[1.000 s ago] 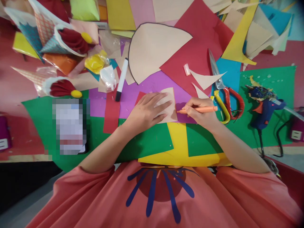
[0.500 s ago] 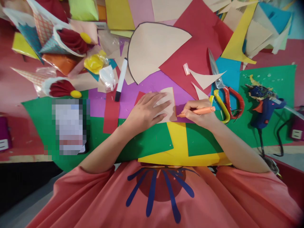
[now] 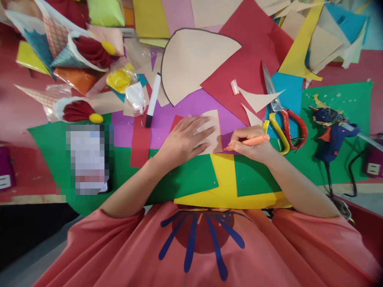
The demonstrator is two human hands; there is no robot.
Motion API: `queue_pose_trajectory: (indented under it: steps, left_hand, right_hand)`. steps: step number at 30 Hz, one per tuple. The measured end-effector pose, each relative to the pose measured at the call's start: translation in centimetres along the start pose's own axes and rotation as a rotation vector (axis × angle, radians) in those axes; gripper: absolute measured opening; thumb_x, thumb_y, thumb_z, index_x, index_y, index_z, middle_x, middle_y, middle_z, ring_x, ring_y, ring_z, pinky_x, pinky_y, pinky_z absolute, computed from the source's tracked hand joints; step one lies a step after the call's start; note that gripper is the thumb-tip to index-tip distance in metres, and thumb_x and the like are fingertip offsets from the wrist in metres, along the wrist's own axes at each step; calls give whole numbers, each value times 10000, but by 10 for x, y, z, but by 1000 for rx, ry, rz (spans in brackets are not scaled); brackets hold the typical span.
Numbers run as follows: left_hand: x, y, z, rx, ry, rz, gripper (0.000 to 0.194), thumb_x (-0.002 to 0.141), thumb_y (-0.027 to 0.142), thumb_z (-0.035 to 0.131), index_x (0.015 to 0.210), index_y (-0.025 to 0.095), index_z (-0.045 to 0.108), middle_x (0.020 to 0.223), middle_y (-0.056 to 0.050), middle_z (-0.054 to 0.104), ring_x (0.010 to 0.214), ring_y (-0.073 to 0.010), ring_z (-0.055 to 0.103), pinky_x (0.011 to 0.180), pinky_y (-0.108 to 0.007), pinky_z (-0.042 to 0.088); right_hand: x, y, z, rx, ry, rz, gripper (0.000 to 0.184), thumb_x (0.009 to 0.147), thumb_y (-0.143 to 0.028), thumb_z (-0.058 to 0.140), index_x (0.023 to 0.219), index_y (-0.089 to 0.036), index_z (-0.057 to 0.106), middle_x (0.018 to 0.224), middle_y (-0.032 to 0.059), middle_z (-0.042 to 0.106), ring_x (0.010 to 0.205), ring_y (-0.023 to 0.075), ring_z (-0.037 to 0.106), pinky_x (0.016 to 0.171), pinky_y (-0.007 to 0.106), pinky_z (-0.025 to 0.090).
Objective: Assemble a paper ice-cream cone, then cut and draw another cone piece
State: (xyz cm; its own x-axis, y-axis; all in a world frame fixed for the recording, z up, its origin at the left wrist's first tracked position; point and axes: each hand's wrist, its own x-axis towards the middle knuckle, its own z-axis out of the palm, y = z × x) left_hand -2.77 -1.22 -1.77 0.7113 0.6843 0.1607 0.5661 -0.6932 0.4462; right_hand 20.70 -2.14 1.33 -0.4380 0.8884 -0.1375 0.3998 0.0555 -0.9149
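My left hand (image 3: pixel 189 137) lies flat with its fingers spread over a small cream piece of paper (image 3: pixel 214 133), pressing it to the purple sheet (image 3: pixel 191 104). In my right hand (image 3: pixel 249 143) is an orange marker (image 3: pixel 259 139), pinched like a pen. Its tip touches down at the lower right corner of the cream piece. The marker's pink cap (image 3: pixel 235 87) rests apart on the red sheet. Just right of my right hand lie scissors (image 3: pixel 284 115) with red and yellow handles, near thin cream offcuts (image 3: pixel 261 98).
A large cream fan shape (image 3: pixel 194 59) with a dark outline lies beyond my hands. At left are a white marker (image 3: pixel 153 99), a blurred phone (image 3: pixel 88 159) and paper cones (image 3: pixel 79 52). A blue glue gun (image 3: pixel 335 139) with a cord sits at right.
The orange marker's tip has shifted slightly downward along the cream piece's right edge, my right hand moving with it. My left hand stays in place.
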Motion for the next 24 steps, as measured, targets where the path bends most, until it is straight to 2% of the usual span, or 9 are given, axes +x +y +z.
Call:
queue_pose_trajectory:
  steps: [5,8,11,14,18,24]
  left_hand:
    - [0,0,1,13,9,1,405,955,379,468,1319,213,535,1394,-136,521,1290,-298,482,1063,-518,409]
    - [0,-1,1,23,15,13,417,955,387,470,1327,209,528,1389,-141,526,1284,-298,489,1052,-514,422]
    - [0,-1,1,39,20,28,422,952,379,482,1331,202,526,1379,-144,534,1281,-300,497,1047,-507,430]
    - [-1,-1,1,69,37,115,399,948,371,494,1301,194,551,1348,-136,569,1248,-288,531,1038,-490,447]
    - [-1,1,0,43,40,204,433,931,418,519,1276,161,563,1315,-123,606,1221,-280,556,1030,-466,467]
    - [-1,1,1,-1,-30,127,434,944,484,455,1295,251,558,1344,-84,593,1269,-260,533,1056,-469,450]
  right_hand:
    - [1,1,0,92,7,44,190,690,-209,577,506,-169,557,476,-25,570,451,72,472,423,202,312]
    - [3,4,1,252,171,78,174,692,-191,551,518,-183,554,528,-11,628,480,91,546,442,207,397]
    - [5,5,3,318,353,77,165,741,-199,558,576,-193,563,557,-22,642,467,81,564,460,212,453]
    - [6,5,6,313,428,60,106,803,-266,587,739,-199,638,636,-23,677,530,80,614,524,215,512]
    - [7,6,7,262,446,42,134,837,-313,605,804,-197,662,679,-21,684,565,72,623,539,202,523]
    - [7,12,6,162,416,49,176,864,-342,600,785,-192,648,706,-19,687,548,67,605,519,206,496]
